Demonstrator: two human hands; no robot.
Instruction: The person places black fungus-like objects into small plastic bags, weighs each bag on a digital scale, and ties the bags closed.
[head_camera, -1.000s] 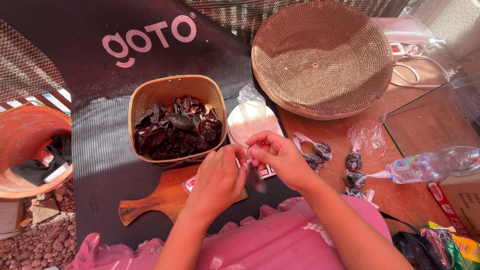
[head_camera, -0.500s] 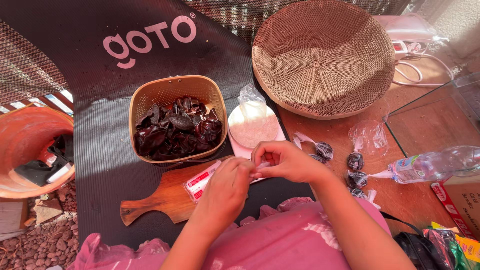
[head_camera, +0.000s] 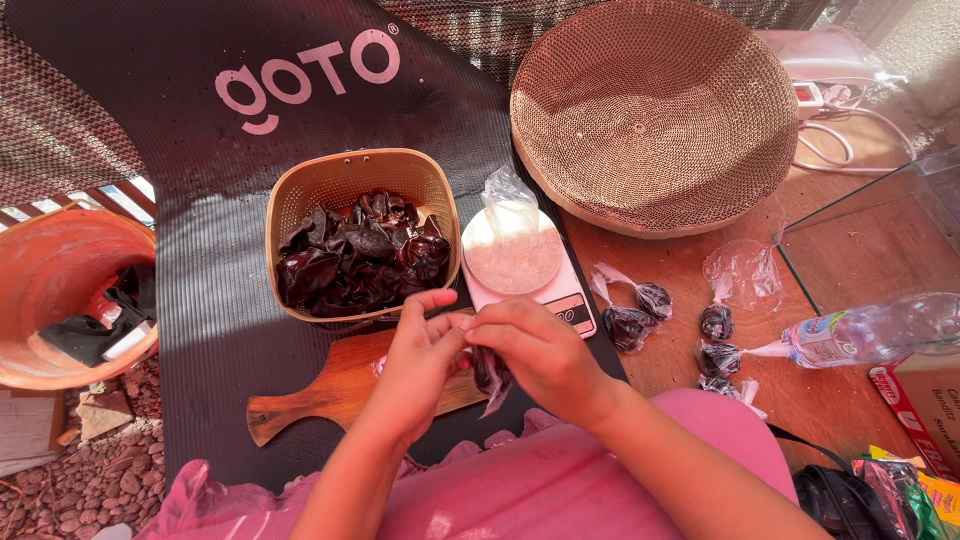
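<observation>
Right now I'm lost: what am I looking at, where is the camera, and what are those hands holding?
There is no machine here. One camera on a person's head looks down at their bare hands. The left hand and right hand meet over a small clear bag of dark pieces. On the black mat stand a basket of the same dark pieces, a wooden board and a small scale. Tied little bags lie to the right.

Small bag (head_camera: 491, 375) mostly behind the hands; wooden board (head_camera: 330, 392) partly covered.
</observation>
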